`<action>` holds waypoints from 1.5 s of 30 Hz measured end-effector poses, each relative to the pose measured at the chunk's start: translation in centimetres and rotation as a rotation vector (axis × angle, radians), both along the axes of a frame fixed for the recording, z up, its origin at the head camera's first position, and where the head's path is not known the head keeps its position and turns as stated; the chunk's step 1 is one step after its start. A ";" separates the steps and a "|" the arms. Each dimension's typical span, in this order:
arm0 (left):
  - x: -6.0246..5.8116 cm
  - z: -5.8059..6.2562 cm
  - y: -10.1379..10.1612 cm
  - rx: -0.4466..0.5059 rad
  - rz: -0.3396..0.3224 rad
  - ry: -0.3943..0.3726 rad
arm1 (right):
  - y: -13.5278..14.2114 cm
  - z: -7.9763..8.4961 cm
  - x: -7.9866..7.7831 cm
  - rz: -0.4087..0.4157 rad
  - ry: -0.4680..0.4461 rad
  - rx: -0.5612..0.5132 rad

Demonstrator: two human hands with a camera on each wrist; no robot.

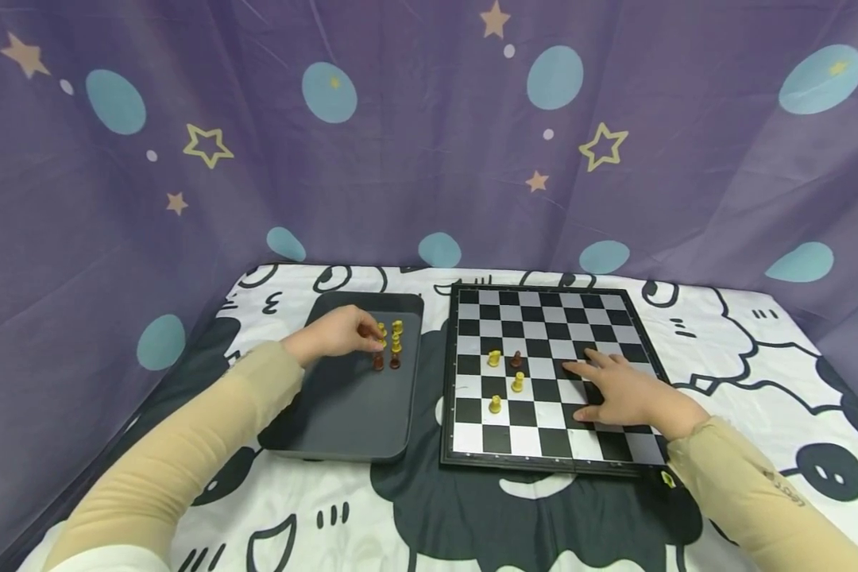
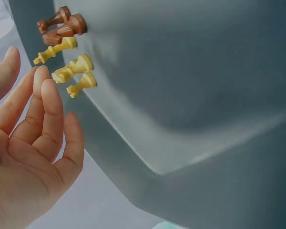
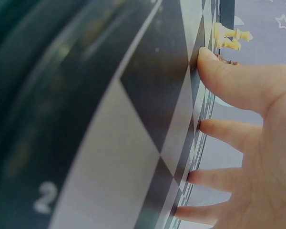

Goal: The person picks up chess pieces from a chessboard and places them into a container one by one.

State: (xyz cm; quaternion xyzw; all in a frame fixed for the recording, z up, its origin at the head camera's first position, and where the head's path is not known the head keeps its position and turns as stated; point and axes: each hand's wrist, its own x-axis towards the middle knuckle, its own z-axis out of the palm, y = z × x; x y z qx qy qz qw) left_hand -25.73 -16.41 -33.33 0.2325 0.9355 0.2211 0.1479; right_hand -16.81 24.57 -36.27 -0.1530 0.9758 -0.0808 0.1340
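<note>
Head view shows me the left hand (image 1: 339, 330) relaxed, gripping nothing, beside yellow and brown plastic-looking chess pieces (image 1: 396, 345) in the grey rectangular tray (image 1: 350, 417), the right hand (image 1: 624, 393) splayed on the checkered black-and-white board (image 1: 541, 368), presumably to steady it.

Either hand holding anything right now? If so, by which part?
Nothing held. Left hand is by the chess pieces in the tray, thumb and fingers apart, nothing between; right hand is spread on the chessboard.
</note>
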 end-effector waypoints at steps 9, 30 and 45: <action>0.2 0.6 0.6 0.099 0.014 0.020 | 0.1 0.0 -0.2 0.003 0.008 0.005; 0.6 1.3 6.7 0.177 -0.048 -0.005 | 0.0 -0.2 0.0 0.005 0.013 0.002; 0.6 2.1 12.5 0.185 -0.147 -0.052 | 0.0 -0.1 0.1 0.009 0.010 0.002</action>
